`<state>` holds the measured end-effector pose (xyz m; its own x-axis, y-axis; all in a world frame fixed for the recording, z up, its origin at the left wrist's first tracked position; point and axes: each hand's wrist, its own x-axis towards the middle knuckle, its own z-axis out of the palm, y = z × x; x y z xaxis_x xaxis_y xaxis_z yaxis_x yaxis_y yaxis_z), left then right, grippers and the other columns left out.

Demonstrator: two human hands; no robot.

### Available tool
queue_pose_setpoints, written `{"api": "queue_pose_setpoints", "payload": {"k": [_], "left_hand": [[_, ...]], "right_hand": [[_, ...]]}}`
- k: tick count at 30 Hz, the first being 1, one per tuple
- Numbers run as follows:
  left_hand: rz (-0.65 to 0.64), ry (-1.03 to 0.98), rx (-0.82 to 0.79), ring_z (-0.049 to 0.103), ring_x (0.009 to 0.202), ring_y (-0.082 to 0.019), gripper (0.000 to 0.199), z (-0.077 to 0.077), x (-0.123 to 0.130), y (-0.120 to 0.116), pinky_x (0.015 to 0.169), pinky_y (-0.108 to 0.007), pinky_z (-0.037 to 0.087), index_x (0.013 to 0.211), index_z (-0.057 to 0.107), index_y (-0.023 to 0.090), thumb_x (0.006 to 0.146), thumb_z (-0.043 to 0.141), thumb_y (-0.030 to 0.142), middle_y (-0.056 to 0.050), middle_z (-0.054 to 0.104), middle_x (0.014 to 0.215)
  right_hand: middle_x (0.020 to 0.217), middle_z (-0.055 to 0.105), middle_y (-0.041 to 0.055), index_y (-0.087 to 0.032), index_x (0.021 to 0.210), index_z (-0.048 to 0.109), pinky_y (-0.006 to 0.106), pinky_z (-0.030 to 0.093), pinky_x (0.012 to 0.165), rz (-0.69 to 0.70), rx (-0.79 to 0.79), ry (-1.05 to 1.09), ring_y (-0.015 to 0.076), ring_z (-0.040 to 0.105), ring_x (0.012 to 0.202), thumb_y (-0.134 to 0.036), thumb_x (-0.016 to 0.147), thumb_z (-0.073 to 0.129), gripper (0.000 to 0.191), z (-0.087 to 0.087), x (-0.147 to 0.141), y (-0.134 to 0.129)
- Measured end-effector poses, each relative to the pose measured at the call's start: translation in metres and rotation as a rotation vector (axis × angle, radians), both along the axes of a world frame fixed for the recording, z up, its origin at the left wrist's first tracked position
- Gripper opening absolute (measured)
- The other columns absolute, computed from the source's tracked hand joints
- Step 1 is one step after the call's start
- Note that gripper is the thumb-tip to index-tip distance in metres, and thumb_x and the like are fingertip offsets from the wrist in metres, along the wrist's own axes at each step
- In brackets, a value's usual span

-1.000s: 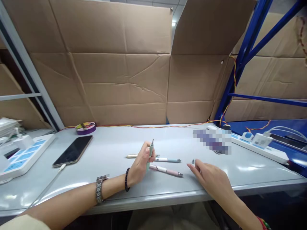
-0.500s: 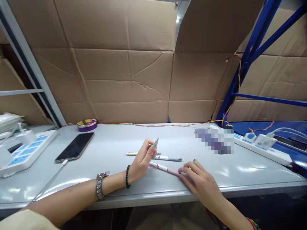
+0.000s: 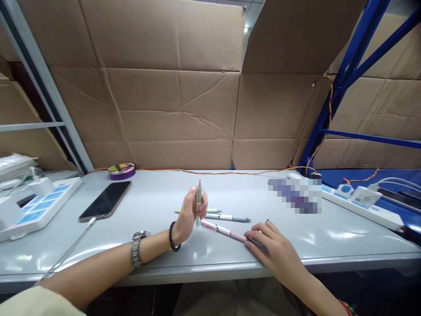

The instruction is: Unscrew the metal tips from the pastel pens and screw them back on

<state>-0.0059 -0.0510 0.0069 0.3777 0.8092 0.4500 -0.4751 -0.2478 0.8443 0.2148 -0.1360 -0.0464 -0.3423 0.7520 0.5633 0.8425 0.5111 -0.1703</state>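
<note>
Near the middle of the desk, my left hand (image 3: 189,213) is closed round a pale green pen (image 3: 198,202), held nearly upright with its metal tip upward. My right hand (image 3: 276,248) rests low on the desk, thumb and forefinger loosely pinching the right end of a pink and white pen (image 3: 223,229). That pen lies slantwise, its other end just beside my left hand. Behind it lies a white pen with a blue-grey end (image 3: 228,217). Farther back, a yellowish-green pen (image 3: 213,210) is partly hidden by my left hand.
A phone (image 3: 105,201) with a charging cable lies left, beside a power strip (image 3: 41,206). A purple tape roll (image 3: 122,171) sits at the back edge. At right are a blurred-out item (image 3: 297,196) and another power strip (image 3: 365,206). Cardboard (image 3: 174,87) walls the back.
My left hand has turned and shifted slightly left, so the green pen now shows along its length, standing nearly upright. My right hand stays at the end of the pink and white pen.
</note>
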Motion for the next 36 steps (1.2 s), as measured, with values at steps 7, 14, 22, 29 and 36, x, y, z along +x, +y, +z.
{"api": "queue_pose_setpoints", "payload": {"k": [7,14,22,29,36], "left_hand": [[0.065,0.181,0.061,0.025,0.046,-0.009,0.043,-0.004,-0.001,0.005,0.046,-0.021,0.028,0.065,0.034,0.019,0.091,0.025,0.052,0.005,0.027,0.055],[0.192,0.907,0.642,0.043,0.062,-0.013,0.016,-0.009,-0.006,0.000,0.061,-0.025,0.037,0.095,0.046,0.018,0.095,0.033,0.027,0.000,0.048,0.078],[0.201,1.262,0.973,0.052,0.084,-0.019,0.018,-0.014,-0.008,0.008,0.074,-0.029,0.042,0.104,0.055,0.018,0.086,0.057,0.017,-0.004,0.056,0.092],[0.268,1.102,1.056,0.050,0.088,-0.021,0.018,-0.008,-0.008,-0.001,0.078,-0.032,0.038,0.096,0.055,0.018,0.090,0.050,0.034,-0.006,0.057,0.096],[0.090,1.109,1.239,0.045,0.057,-0.015,0.038,-0.018,-0.001,-0.039,0.051,-0.026,0.028,0.077,0.047,0.018,0.094,0.032,0.048,-0.002,0.053,0.068]], "right_hand": [[0.084,0.061,0.0048,-0.020,0.093,0.058,0.034,0.046,0.070,0.020,0.041,0.026,0.0191,0.055,0.077,-0.021,0.089,0.048,0.011,-0.001,-0.001,0.001],[0.069,0.050,0.0026,-0.018,0.086,0.050,0.027,0.038,0.055,0.158,0.253,0.267,0.0151,0.046,0.063,-0.013,0.089,0.043,0.010,-0.004,0.009,-0.007],[0.056,0.034,-0.0025,-0.021,0.063,0.038,0.026,0.023,0.049,0.229,0.306,0.213,0.0128,0.031,0.053,-0.010,0.087,0.041,0.026,-0.004,0.011,-0.009],[0.052,0.036,-0.0021,-0.021,0.057,0.036,0.026,0.023,0.049,0.169,0.259,0.068,0.0131,0.029,0.051,-0.013,0.088,0.040,0.032,-0.002,0.005,-0.011],[0.055,0.045,0.0000,-0.020,0.059,0.044,0.025,0.027,0.048,0.143,0.191,0.022,0.0126,0.038,0.051,-0.024,0.093,0.037,0.036,-0.001,-0.015,-0.018]]}}
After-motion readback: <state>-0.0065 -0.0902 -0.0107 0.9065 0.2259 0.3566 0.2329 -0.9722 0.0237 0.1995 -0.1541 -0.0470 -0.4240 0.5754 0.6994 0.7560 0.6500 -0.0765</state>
